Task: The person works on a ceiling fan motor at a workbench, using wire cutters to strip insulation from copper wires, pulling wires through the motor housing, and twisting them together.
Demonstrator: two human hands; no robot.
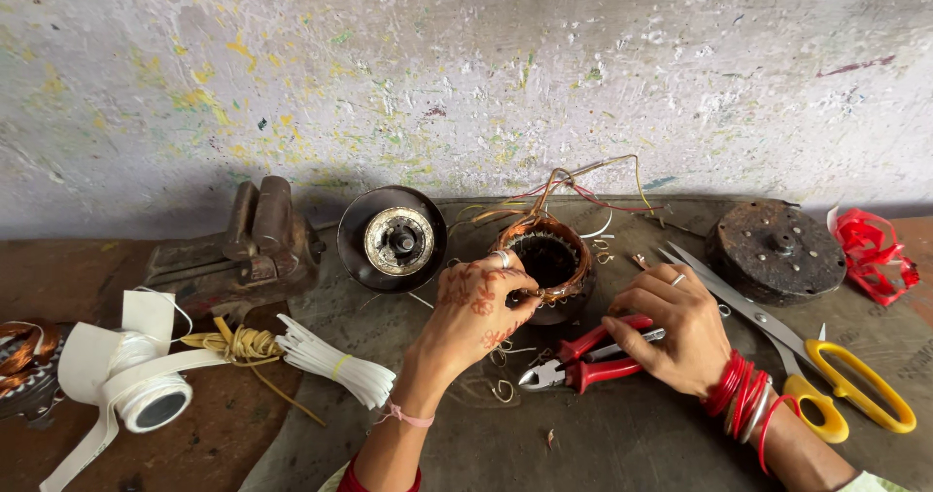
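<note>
Head view, looking down on a worn table (622, 443) set against a paint-flecked wall (466, 74). The left hand (478, 307) has its grip narrowed to a pinch: thumb and fingertips meet at the near rim of the copper-wound stator (544, 254), which sits at the middle of the table with thin coloured wire leads (593, 193) rising from its far side. Whether a strand lies in that pinch is too small to tell. The right hand (675, 329) rests just right of the stator, its grip curled down over the red-handled pliers (583, 364), fingers closing on the handles while the plier jaws point left along the table. Small clipped wire loops (501, 389) lie scattered near the pliers.

Just right of the right hand lie yellow-handled scissors (792, 351), blades pointing far-left, handles near the red bangles on that wrist. Farther right and back sits a dark round rotor disc (776, 251), with a tangle of red ribbon (875, 251) beside it at the table's right edge. Left of the stator stands a dark round end cover (392, 239) with a pale bearing at its centre. Farther left is a rusty bench vise (248, 249). Near-left of it lie a bundle of white sleeves (335, 361), a knot of yellow cord (241, 344), and a roll of white tape (131, 380). A coil of copper wire (21, 351) shows at the far left edge.
</note>
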